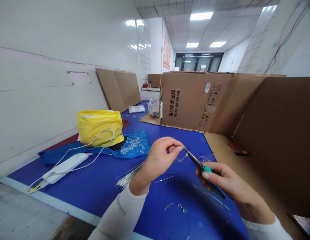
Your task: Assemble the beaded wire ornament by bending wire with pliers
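Note:
My right hand (219, 178) is wrapped round the green-handled pliers (207, 173), whose dark jaws point up and left. At the jaw tip, my left hand (164, 153) pinches something too small to make out, with thumb and forefinger together. Just beneath the jaws, a small wire piece with clear beads (181, 159) shows. A wire loop with clear beads (182, 208) lies near the front of the blue table. Thin straight wires (130, 176) are bundled beside my left forearm, and more wires (212, 196) lie below the pliers.
Clear beads (135, 145) lie on a blue cloth (142, 136) beside a yellow bag (101, 126). A white power strip (67, 166) with a cable is at the left. A large cardboard box (194, 100) stands behind the blue table (100, 190), with cardboard along the right side.

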`<move>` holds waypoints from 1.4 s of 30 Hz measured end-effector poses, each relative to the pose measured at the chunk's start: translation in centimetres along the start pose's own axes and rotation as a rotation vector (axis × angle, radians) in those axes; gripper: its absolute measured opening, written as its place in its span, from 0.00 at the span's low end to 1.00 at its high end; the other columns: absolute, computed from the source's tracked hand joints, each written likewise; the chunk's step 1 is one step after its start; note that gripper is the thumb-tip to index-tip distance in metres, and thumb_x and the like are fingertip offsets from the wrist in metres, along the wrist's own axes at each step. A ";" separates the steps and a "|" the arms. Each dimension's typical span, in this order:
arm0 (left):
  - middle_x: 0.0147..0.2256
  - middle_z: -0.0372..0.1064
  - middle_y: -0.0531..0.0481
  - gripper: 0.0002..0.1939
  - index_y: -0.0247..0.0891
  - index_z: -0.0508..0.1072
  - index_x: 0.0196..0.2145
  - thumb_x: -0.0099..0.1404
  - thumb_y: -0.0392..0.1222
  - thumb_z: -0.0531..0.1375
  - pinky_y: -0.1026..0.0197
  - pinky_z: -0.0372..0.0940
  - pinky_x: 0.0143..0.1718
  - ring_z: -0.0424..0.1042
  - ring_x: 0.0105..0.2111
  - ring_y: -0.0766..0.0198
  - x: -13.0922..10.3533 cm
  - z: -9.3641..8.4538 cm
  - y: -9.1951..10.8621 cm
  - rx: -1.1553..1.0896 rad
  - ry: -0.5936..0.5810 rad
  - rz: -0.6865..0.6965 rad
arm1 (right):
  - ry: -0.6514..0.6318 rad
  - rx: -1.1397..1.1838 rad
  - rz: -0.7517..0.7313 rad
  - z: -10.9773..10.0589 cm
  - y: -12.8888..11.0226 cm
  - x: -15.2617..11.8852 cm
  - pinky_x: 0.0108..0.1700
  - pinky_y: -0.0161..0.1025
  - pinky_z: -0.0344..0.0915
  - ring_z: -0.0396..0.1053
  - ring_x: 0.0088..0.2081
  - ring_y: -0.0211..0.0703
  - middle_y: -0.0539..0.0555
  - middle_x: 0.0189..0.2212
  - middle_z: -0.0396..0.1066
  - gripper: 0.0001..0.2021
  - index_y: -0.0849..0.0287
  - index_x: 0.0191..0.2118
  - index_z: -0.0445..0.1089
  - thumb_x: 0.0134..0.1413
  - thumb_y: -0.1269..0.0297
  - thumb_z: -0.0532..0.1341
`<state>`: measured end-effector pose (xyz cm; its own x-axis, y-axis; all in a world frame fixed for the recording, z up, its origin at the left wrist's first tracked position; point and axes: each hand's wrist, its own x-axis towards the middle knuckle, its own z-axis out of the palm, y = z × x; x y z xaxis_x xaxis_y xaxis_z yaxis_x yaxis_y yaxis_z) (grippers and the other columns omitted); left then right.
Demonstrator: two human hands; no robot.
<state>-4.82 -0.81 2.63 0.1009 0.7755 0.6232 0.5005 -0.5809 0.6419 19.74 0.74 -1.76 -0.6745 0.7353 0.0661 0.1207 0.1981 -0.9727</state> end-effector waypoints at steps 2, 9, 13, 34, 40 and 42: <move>0.24 0.69 0.54 0.06 0.37 0.81 0.33 0.65 0.35 0.63 0.63 0.60 0.30 0.64 0.25 0.67 0.0 0.0 -0.1 0.009 0.009 -0.012 | 0.006 -0.011 0.002 -0.1 0.0 0.0 0.28 0.36 0.58 0.62 0.26 0.37 0.51 0.25 0.68 0.23 0.61 0.36 0.75 0.60 0.42 0.64; 0.25 0.72 0.53 0.06 0.37 0.81 0.33 0.65 0.33 0.63 0.63 0.60 0.30 0.65 0.25 0.66 0.0 -0.1 -0.1 0.036 0.021 -0.016 | 0.007 0.080 0.061 0.4 -0.4 0.2 0.30 0.36 0.62 0.66 0.27 0.38 0.53 0.27 0.70 0.24 0.62 0.37 0.75 0.55 0.41 0.67; 0.25 0.71 0.53 0.06 0.37 0.81 0.33 0.65 0.33 0.63 0.63 0.60 0.31 0.66 0.26 0.66 0.0 -0.1 0.0 0.049 0.014 -0.001 | 0.004 0.119 0.066 0.6 -0.4 0.3 0.26 0.34 0.61 0.63 0.24 0.36 0.51 0.24 0.67 0.24 0.62 0.33 0.73 0.55 0.41 0.67; 0.25 0.73 0.52 0.07 0.37 0.82 0.35 0.65 0.31 0.63 0.62 0.62 0.32 0.69 0.27 0.65 0.1 -0.1 -0.2 0.075 0.001 -0.003 | 0.014 0.134 0.070 0.8 0.1 0.3 0.24 0.33 0.60 0.62 0.23 0.34 0.50 0.23 0.67 0.23 0.62 0.33 0.74 0.56 0.42 0.67; 0.25 0.73 0.52 0.08 0.39 0.83 0.35 0.65 0.32 0.63 0.62 0.62 0.30 0.68 0.26 0.65 0.1 0.0 -0.4 0.090 -0.004 0.015 | 0.016 0.216 0.142 0.9 0.1 0.2 0.24 0.33 0.62 0.65 0.23 0.35 0.51 0.24 0.69 0.23 0.63 0.33 0.75 0.53 0.43 0.70; 0.25 0.74 0.52 0.08 0.39 0.83 0.34 0.65 0.33 0.63 0.62 0.62 0.30 0.69 0.26 0.65 0.1 0.1 -0.4 0.094 0.004 0.016 | 0.017 0.257 0.156 0.9 0.1 0.2 0.24 0.32 0.62 0.65 0.22 0.35 0.51 0.24 0.69 0.23 0.63 0.34 0.76 0.53 0.44 0.70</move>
<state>-4.96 -0.46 2.38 0.1060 0.7653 0.6348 0.5776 -0.5671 0.5872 18.93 0.31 -2.01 -0.6499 0.7550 -0.0871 0.0321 -0.0872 -0.9957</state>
